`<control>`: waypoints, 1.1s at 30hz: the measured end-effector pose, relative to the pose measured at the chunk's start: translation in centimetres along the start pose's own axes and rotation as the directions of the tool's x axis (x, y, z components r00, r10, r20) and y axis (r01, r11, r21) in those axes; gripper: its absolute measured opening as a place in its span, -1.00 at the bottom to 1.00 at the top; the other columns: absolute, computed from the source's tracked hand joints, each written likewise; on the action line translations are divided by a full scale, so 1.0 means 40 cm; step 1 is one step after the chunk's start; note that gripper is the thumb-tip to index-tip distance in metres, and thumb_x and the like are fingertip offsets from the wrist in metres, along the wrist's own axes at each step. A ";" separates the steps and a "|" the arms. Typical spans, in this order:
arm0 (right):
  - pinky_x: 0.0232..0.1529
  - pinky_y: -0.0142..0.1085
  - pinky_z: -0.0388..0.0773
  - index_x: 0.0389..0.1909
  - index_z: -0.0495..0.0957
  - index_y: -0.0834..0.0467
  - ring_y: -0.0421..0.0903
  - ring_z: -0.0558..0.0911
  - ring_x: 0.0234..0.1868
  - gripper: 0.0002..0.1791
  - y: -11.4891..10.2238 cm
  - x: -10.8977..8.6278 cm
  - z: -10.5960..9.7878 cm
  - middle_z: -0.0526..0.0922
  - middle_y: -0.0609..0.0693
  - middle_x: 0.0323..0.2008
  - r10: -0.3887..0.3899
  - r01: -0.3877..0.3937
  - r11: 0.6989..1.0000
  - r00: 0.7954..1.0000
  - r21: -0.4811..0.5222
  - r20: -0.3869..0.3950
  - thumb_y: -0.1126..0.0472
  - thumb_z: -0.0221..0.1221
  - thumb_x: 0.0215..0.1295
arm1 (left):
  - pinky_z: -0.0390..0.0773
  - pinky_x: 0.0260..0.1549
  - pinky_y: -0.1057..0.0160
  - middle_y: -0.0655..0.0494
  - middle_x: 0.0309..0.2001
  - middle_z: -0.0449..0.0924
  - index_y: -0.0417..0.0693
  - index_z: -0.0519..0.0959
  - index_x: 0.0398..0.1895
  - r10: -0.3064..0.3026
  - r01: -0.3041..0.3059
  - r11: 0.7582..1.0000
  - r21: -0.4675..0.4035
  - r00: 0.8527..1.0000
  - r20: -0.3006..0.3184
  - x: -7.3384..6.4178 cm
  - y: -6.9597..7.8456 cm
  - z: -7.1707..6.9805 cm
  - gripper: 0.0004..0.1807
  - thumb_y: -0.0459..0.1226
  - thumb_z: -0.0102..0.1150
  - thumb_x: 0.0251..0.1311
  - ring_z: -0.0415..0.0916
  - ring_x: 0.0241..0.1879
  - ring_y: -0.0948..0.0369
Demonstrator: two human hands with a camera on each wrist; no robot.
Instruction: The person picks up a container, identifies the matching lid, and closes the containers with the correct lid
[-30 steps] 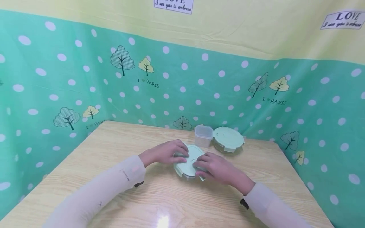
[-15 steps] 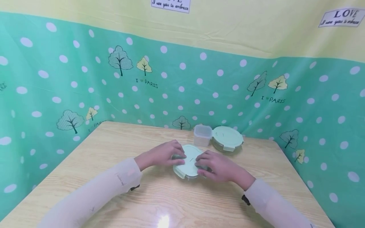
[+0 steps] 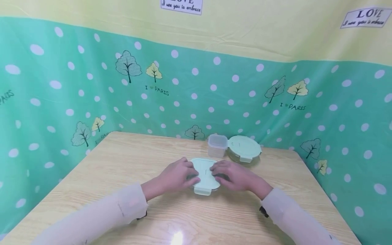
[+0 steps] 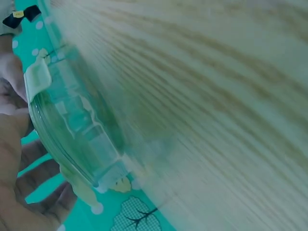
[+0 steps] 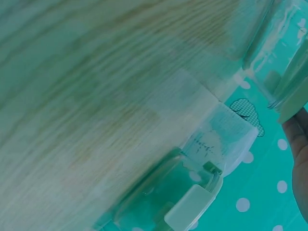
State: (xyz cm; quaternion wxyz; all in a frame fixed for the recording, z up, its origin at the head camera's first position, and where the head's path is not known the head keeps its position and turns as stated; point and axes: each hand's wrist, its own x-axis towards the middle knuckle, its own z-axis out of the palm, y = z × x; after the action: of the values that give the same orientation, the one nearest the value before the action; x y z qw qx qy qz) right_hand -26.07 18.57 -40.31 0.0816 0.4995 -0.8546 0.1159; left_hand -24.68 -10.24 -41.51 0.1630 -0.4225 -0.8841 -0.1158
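Note:
A clear glass food container with a pale green lid (image 3: pixel 206 167) sits on the table between both hands. From the left side, my left hand (image 3: pixel 178 175) grips it, thumb near the front and fingers bent over the lid's edge. On the opposite side my right hand (image 3: pixel 235 174) holds the lid's edge with bent fingers. A green flap (image 3: pixel 202 191) on the lid faces the front. The left wrist view shows the clear glass wall (image 4: pixel 84 125) under the lid, while in the right wrist view fingertips (image 5: pixel 294 129) meet the lid's edge.
Behind stands a small translucent plastic tub (image 3: pixel 217 146) without a lid. Right next to it is a second, larger glass container with a pale green lid (image 3: pixel 245 148). A green dotted curtain (image 3: pixel 196 88) hangs along the back edge of the wooden table (image 3: pixel 134 149).
Between my hands the container has turned, so its flap has swung from the front left to the front middle. My left hand has shifted slightly toward the front.

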 end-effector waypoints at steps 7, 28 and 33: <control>0.28 -0.04 0.55 0.05 0.70 0.14 0.04 0.62 0.23 -0.75 0.004 -0.009 -0.003 0.69 0.06 0.13 -0.037 0.036 0.999 0.999 -0.021 -0.036 0.16 0.23 0.45 | 0.60 -0.19 0.29 0.20 -0.19 0.72 0.01 0.78 -0.14 -0.020 0.020 0.999 -0.032 1.000 -0.003 -0.007 -0.002 -0.007 -0.72 -0.03 0.25 0.38 0.50 -0.18 0.24; 0.28 -0.05 0.53 0.23 0.62 0.22 0.09 0.54 0.34 -0.42 -0.010 -0.011 -0.076 0.61 0.11 0.26 0.012 -0.011 1.000 0.973 -0.004 0.231 0.63 0.24 0.17 | 0.50 0.26 0.31 0.17 0.21 0.60 -0.02 0.68 0.15 0.201 -0.140 0.972 -0.189 0.910 0.362 0.017 -0.115 -0.083 -0.49 -0.57 0.36 0.13 0.46 0.24 0.16; 0.27 -0.13 0.55 0.20 0.64 0.17 0.04 0.56 0.31 -0.46 -0.006 -0.011 -0.061 0.64 0.06 0.24 0.006 0.009 0.997 0.979 -0.070 0.205 0.51 0.39 0.16 | 0.56 0.16 0.37 0.18 0.14 0.65 -0.02 0.69 0.09 0.298 -0.286 0.954 -0.085 0.912 0.282 0.016 -0.130 -0.061 -0.52 -0.45 0.50 0.05 0.51 0.18 0.17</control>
State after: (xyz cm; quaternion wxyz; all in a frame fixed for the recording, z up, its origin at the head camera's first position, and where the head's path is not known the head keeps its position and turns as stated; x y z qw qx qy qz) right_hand -25.59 19.53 -38.07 0.0106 0.5062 -0.8617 0.0333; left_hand -28.67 -13.81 -39.35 0.0374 -0.5656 -0.8226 -0.0448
